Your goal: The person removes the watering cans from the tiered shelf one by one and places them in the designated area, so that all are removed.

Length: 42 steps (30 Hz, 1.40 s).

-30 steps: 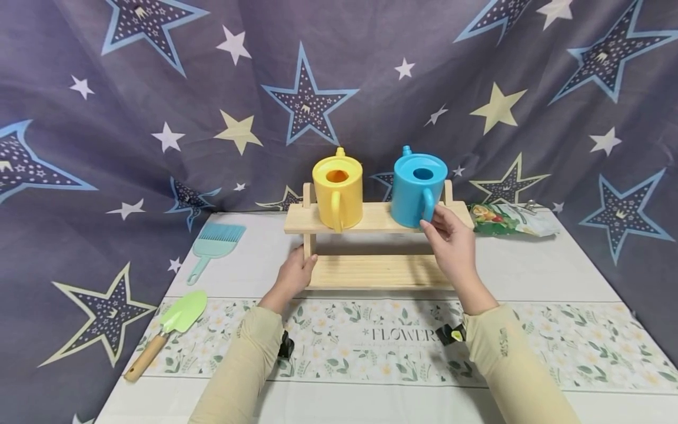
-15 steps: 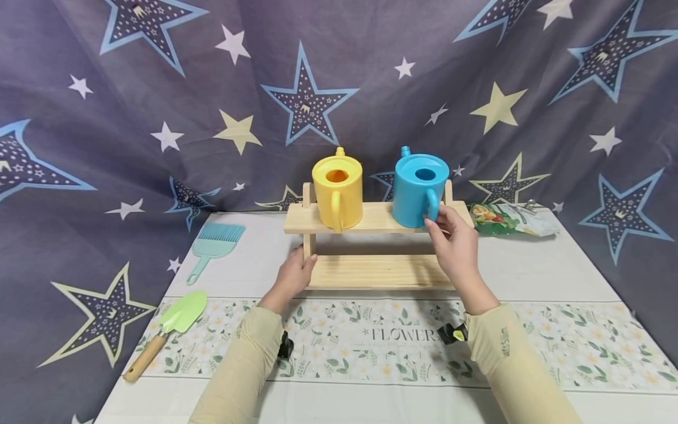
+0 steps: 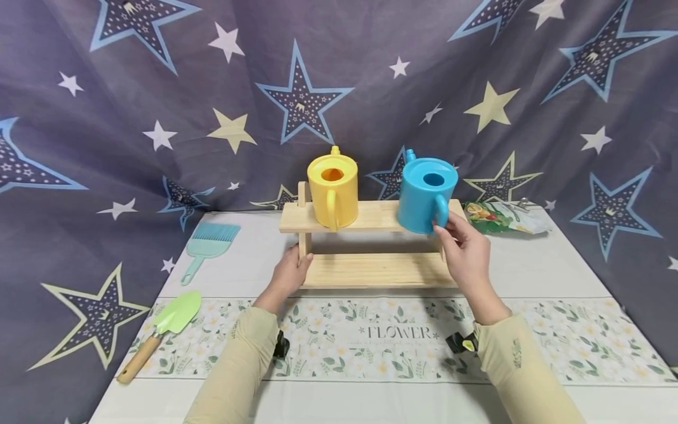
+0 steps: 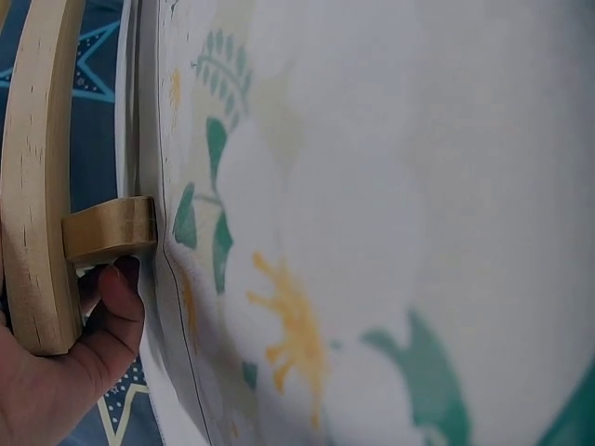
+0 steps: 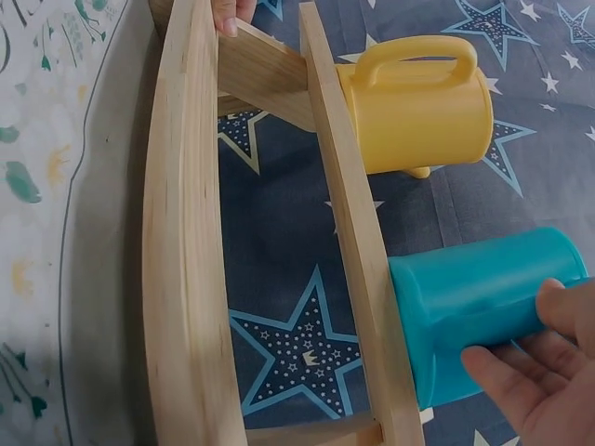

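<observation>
A blue watering can point(image 3: 418, 203) is at the right part of the upper board of a two-tier wooden shelf point(image 3: 378, 215). My right hand point(image 3: 471, 259) holds the can's handle low down, with thumb and fingers about it. Whether the can's base touches the board is hard to tell. To its left stands a yellow watering can point(image 3: 345, 197), upright on the same board, handle towards me. My left hand point(image 3: 288, 274) grips the shelf's left upright; in the left wrist view its fingers point(image 4: 116, 311) curl round the wood.
At the left lie a teal dustpan-brush-like hand brush point(image 3: 210, 241) and a green trowel point(image 3: 179, 312) with a wooden handle. A clipped printed bag point(image 3: 503, 218) lies behind the shelf's right end. A starry curtain point(image 3: 371, 88) hangs at the back.
The blue watering can has moved right along the upper board and slightly towards me, with my right hand on its handle. My left hand keeps its grip on the shelf. The head view has shifted slightly.
</observation>
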Tool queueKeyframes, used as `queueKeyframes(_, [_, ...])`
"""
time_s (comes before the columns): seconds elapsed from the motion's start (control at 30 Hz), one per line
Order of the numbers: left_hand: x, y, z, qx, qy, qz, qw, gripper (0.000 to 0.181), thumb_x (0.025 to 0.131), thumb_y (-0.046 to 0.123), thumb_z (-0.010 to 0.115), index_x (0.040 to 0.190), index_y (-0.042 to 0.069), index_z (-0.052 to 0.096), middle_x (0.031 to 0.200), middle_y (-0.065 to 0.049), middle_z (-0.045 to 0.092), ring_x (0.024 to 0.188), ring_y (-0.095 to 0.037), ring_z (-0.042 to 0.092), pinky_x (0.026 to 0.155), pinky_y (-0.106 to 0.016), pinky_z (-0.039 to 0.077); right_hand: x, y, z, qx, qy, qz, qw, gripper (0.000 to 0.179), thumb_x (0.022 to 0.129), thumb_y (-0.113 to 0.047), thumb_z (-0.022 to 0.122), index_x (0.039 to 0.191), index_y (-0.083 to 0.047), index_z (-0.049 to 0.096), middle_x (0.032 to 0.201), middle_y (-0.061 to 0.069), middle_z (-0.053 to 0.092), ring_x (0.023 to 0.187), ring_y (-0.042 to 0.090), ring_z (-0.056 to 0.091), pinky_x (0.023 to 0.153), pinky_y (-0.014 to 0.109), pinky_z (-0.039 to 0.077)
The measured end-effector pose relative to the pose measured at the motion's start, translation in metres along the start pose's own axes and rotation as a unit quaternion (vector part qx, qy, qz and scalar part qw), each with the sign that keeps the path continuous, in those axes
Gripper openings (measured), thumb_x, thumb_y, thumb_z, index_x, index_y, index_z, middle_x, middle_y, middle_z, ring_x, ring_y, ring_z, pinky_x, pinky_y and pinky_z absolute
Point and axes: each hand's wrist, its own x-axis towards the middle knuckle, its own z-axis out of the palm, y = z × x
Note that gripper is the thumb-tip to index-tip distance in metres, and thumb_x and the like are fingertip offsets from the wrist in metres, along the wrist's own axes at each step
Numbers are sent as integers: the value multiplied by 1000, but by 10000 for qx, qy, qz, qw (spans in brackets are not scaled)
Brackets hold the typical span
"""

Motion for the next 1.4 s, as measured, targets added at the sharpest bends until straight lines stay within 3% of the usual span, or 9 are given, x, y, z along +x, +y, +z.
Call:
queueKeyframes(0.17, [0, -1, 1, -12, 26, 31, 10000, 52, 105, 27, 45, 148, 1, 34, 132, -24, 48, 116, -37, 55, 100, -53, 41, -4, 0, -6, 37, 114, -38, 9999, 31, 91, -7, 69, 122, -2, 68, 99, 19, 72, 81, -14, 59, 70, 6, 46])
queueKeyframes(0.33, [1, -2, 2, 26, 17, -2, 10000, 53, 105, 30, 43, 149, 2, 34, 130, -23, 49, 114, -35, 55, 100, -52, 42, -9, -21, -13, 11, 166, -95, 9998, 30, 90, 2, 67, 119, 7, 65, 98, 26, 70, 80, -15, 58, 70, 5, 45])
queueKeyframes(0.43, [1, -3, 2, 33, 19, -3, 10000, 53, 105, 30, 42, 149, 1, 33, 131, -24, 49, 115, -36, 55, 100, -52, 42, -11, -22, -18, 49, 196, -107, 9997, 30, 90, 2, 67, 120, 7, 65, 98, 26, 70, 81, -14, 59, 70, 5, 46])
queueKeyframes(0.73, [1, -1, 2, 40, 7, 4, 10000, 54, 105, 31, 41, 150, 1, 31, 131, -24, 48, 116, -37, 55, 100, -53, 42, -14, 9, -32, -206, 272, -83, 9994, 32, 92, -8, 68, 124, -3, 67, 100, 18, 72, 84, -14, 60, 72, 7, 47])
queueKeyframes(1.4, [3, -4, 2, 142, 81, 91, 9998, 52, 105, 27, 44, 147, -1, 34, 128, -25, 50, 112, -37, 56, 97, -53, 44, -32, 16, -77, -903, 633, 165, 9938, 36, 93, -13, 68, 128, -7, 65, 103, 16, 72, 87, -15, 59, 75, 5, 46])
